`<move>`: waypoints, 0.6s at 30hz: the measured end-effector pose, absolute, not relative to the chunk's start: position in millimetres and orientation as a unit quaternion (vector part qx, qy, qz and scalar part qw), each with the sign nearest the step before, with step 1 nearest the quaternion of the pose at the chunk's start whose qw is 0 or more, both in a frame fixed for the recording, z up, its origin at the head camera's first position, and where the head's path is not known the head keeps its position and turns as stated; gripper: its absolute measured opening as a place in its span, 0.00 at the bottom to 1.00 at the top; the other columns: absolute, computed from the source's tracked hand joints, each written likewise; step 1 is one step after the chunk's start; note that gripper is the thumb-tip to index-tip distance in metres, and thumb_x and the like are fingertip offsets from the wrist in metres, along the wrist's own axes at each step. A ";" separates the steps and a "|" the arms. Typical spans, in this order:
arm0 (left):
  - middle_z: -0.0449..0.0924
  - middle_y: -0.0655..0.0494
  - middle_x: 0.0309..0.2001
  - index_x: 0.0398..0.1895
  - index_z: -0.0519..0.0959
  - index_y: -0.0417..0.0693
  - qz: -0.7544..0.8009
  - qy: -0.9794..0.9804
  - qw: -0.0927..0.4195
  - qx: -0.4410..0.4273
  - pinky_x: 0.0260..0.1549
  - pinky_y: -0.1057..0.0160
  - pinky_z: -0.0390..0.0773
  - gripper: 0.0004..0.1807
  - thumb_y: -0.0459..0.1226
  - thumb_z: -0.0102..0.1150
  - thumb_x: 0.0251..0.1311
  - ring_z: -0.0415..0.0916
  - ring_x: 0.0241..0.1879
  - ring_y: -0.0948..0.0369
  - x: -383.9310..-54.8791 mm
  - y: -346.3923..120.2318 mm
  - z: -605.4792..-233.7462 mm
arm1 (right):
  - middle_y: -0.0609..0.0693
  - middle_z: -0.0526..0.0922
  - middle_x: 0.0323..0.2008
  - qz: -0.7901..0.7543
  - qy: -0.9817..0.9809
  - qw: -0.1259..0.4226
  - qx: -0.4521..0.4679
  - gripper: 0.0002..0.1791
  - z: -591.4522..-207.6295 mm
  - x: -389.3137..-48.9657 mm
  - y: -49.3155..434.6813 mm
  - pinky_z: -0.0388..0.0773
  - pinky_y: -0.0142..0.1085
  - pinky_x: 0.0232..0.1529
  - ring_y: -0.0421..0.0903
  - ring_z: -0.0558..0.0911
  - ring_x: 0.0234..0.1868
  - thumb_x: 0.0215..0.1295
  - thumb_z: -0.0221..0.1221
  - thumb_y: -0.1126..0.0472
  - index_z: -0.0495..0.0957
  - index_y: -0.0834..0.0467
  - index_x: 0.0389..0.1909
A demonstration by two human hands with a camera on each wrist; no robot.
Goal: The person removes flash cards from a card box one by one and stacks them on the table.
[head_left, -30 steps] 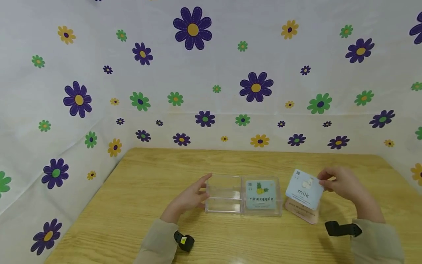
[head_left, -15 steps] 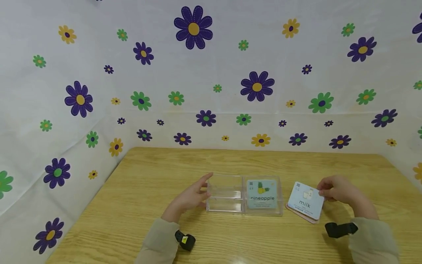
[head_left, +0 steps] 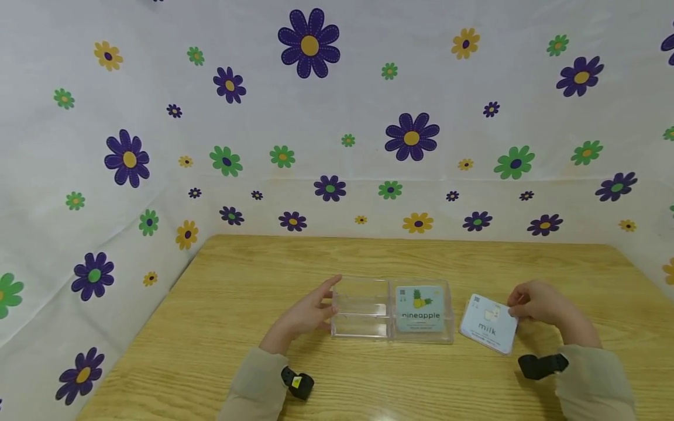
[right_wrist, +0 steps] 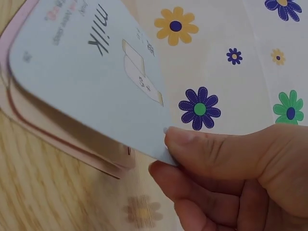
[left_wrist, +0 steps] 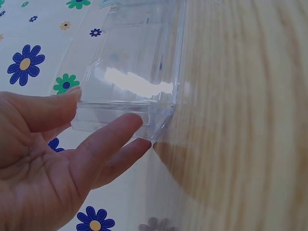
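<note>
A pale blue square card marked "milk" (head_left: 489, 323) has its corner pinched between thumb and fingers of my right hand (head_left: 542, 307). In the right wrist view it tilts over a pinkish card (right_wrist: 118, 168), with a gap between them at the hand's side. My left hand (head_left: 305, 314) touches the left end of a clear plastic box (left_wrist: 130, 82) with thumb and fingers extended. The box has two compartments side by side. A "pineapple" card (head_left: 420, 310) lies in its right one; the left one shows bare plastic.
All of this stands on a wood-grain table (head_left: 253, 263). A white flower-patterned curtain (head_left: 347, 82) rises behind it and along the left. Each wrist bears a black camera, including the left wrist camera (head_left: 298, 384).
My right hand has lowered the milk card toward me, so it now covers the pinkish card in the head view. My left hand stays at the box's end.
</note>
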State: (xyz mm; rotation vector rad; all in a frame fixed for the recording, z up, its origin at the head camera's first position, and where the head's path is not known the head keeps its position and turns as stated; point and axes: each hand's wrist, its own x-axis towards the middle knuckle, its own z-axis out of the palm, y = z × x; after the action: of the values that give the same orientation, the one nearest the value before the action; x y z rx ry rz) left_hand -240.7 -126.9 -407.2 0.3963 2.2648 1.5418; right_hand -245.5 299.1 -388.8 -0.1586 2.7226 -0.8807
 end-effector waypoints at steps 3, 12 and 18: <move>0.49 0.31 0.60 0.69 0.46 0.52 0.551 0.801 0.186 0.145 0.36 0.55 0.77 0.32 0.27 0.40 0.64 0.61 0.53 0.39 -239.1 -127.2 -407.2 | 0.52 0.73 0.25 -0.293 0.945 0.132 -0.058 0.03 -389.5 -245.9 298.4 0.71 0.36 0.27 0.46 0.70 0.27 0.53 0.58 0.71 0.74 0.68 0.29; 0.49 0.32 0.60 0.69 0.45 0.53 0.556 0.795 0.193 0.148 0.36 0.55 0.77 0.32 0.26 0.39 0.64 0.60 0.54 0.39 -239.4 -126.5 -408.7 | 0.51 0.74 0.24 -0.275 0.950 0.136 -0.057 0.02 -391.3 -246.6 294.8 0.72 0.37 0.28 0.47 0.70 0.27 0.52 0.57 0.73 0.74 0.68 0.27; 0.49 0.31 0.60 0.69 0.44 0.52 0.552 0.798 0.189 0.152 0.36 0.56 0.77 0.32 0.26 0.40 0.64 0.60 0.54 0.38 -238.9 -127.9 -408.5 | 0.53 0.74 0.25 -0.259 0.954 0.141 -0.050 0.02 -391.1 -248.1 292.6 0.71 0.38 0.29 0.48 0.70 0.27 0.52 0.57 0.73 0.75 0.67 0.27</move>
State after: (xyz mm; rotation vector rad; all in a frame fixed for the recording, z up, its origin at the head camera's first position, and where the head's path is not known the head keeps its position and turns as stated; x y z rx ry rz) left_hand -238.9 -127.9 -408.5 0.4278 2.2428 1.5529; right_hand -248.1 292.6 -391.1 -0.1455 2.7543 -0.7478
